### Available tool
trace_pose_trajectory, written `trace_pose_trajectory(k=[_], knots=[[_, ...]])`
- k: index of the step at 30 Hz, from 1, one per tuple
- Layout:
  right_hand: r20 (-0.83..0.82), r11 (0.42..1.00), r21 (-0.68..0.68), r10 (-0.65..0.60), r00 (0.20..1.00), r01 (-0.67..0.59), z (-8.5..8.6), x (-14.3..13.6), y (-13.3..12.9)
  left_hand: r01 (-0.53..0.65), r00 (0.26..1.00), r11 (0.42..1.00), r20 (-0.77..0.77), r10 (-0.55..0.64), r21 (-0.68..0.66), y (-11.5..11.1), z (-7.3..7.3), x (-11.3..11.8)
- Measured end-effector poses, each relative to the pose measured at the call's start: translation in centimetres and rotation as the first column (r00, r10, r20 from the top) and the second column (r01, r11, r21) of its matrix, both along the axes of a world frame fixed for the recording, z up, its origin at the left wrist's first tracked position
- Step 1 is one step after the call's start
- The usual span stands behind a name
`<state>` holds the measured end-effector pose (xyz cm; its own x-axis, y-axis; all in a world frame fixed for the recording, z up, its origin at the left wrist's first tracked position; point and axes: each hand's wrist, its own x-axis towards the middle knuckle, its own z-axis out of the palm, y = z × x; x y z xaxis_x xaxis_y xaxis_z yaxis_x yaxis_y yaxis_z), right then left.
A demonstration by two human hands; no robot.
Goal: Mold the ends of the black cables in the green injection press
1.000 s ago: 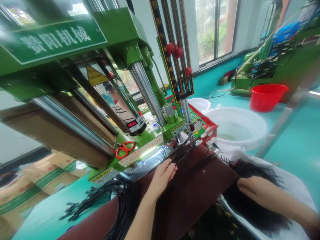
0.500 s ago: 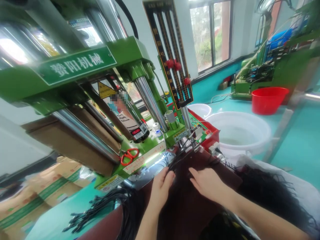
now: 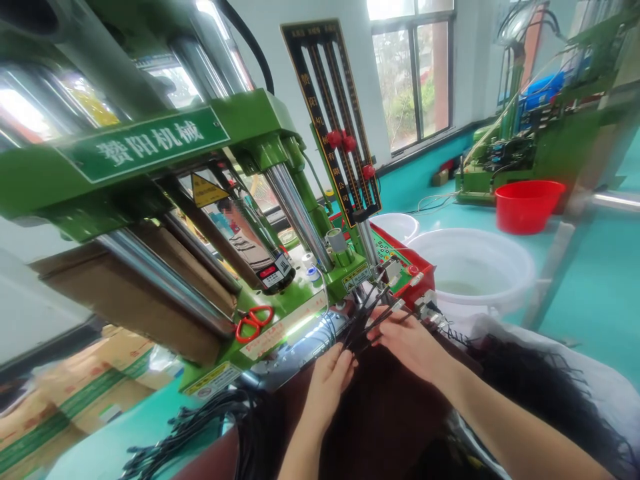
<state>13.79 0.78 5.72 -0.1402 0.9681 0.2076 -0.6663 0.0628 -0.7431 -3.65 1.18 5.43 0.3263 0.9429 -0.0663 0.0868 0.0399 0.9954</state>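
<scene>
Several thin black cables (image 3: 361, 328) run between my hands at the front of the green press. My left hand (image 3: 327, 381) is closed around their near end, thumb on top. My right hand (image 3: 406, 339) pinches the cables farther to the right, where a small light-coloured connector end (image 3: 397, 305) sticks out past the fingers. Some of the cable ends are too blurred to make out. Beneath both hands is a dark red tabletop (image 3: 380, 400). A bundle of black cables (image 3: 200, 427) lies to the left, hanging over the table's edge.
The green press (image 3: 265, 120) stands ahead, with orange-handled scissors (image 3: 254, 324) on its base. A red control box (image 3: 417, 283) sits at its right. Beyond are a white tub (image 3: 475, 293) and a red bucket (image 3: 527, 208). A pile of black cables (image 3: 540, 393) lies on white sacking at right.
My right hand has moved up and forward and now grips the cables; before, it was apart from them. My left hand keeps its hold. The view has shifted slightly.
</scene>
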Motion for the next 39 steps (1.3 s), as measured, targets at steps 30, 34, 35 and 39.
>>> trace_pose_trajectory(k=[30, 34, 35, 39], knots=[[-0.090, 0.977, -0.108, -0.195, 0.977, 0.186, -1.1, 0.7, 0.2, -0.014, 0.972, 0.980, -0.225, 0.060, 0.200, -0.2, -0.2, 1.3], [0.029, 0.977, -0.075, -0.200, 0.979, 0.202, -1.3, 0.4, -0.1, 0.021, 0.964, 0.979, -0.265, 0.034, 0.201, -0.1, -0.1, 1.5], [0.042, 0.976, -0.066, -0.203, 0.978, 0.205, -1.3, 0.4, -0.1, 0.048, 0.962, 0.979, -0.274, 0.008, 0.198, 0.0, 0.1, 1.7], [0.069, 0.973, -0.086, -0.211, 0.975, 0.216, -1.2, 0.4, 0.1, 0.112, 0.956, 0.972, -0.289, -0.048, 0.208, 0.3, 1.0, 2.6]])
